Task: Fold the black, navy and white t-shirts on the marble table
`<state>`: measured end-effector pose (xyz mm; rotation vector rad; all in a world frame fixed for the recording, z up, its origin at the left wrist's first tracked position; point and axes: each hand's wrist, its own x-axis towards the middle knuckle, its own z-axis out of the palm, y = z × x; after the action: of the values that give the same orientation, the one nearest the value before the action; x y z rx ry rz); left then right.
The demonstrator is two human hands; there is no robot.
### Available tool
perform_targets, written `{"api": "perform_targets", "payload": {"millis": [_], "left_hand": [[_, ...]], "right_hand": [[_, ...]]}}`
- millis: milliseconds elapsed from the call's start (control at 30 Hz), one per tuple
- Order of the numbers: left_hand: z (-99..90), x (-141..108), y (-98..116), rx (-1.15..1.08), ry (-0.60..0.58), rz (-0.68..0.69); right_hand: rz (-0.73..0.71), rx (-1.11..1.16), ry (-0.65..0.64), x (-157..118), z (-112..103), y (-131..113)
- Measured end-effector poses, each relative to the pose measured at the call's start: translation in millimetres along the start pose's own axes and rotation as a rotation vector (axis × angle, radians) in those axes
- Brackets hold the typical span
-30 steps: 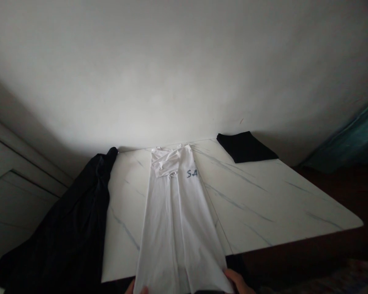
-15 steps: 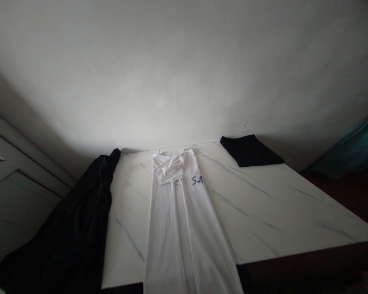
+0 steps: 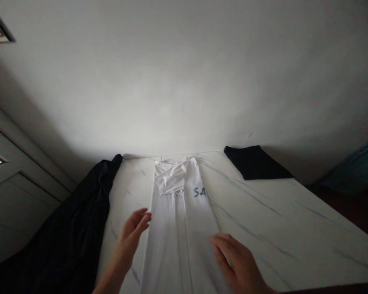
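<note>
A long white garment (image 3: 168, 220) lies lengthwise on the marbled white table (image 3: 251, 212), its upper part folded over into a crumpled patch, with dark "SA" lettering at the right. My left hand (image 3: 135, 228) is beside the garment's left edge, fingers apart and holding nothing. Over the right edge, my right hand (image 3: 233, 257) has its fingers loosely curved, thumb apart from them, with nothing between; it is slightly blurred. Whether either hand touches the cloth is unclear.
Black cloth (image 3: 76, 220) drapes over the table's left side. A folded black cloth (image 3: 257, 163) lies at the back right, near the wall (image 3: 171, 81). A panelled door (image 3: 15, 196) stands at the far left, and a teal surface (image 3: 352, 167) shows at the far right.
Both my hands have come into view from below, one on each side of the white garment. The view has shifted, so the table's things appear slightly lower.
</note>
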<state>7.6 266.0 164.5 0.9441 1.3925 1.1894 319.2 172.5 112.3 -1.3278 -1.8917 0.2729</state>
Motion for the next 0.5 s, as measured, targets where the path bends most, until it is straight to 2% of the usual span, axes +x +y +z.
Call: {"api": "perform_targets", "payload": {"millis": [67, 133, 233, 333, 500], "left_hand": [[29.1, 41, 7, -0.097, 0.023, -0.068], [52.8, 79, 15, -0.149, 0.086, -0.214], [75.3, 119, 26, -0.17, 0.143, -0.382], [84.2, 143, 31, -0.174, 0.162, -0.435], [89.5, 169, 25, -0.245, 0.199, -0.489]], "right_hand": [[-0.01, 0.01, -0.067, 66, 9, 1], [-0.032, -0.011, -0.141, 126, 24, 8], [-0.013, -0.126, -0.239, 187, 50, 25], [-0.027, -0.217, -0.333, 207, 75, 39], [-0.053, -0.296, -0.426, 192, 98, 52]]}}
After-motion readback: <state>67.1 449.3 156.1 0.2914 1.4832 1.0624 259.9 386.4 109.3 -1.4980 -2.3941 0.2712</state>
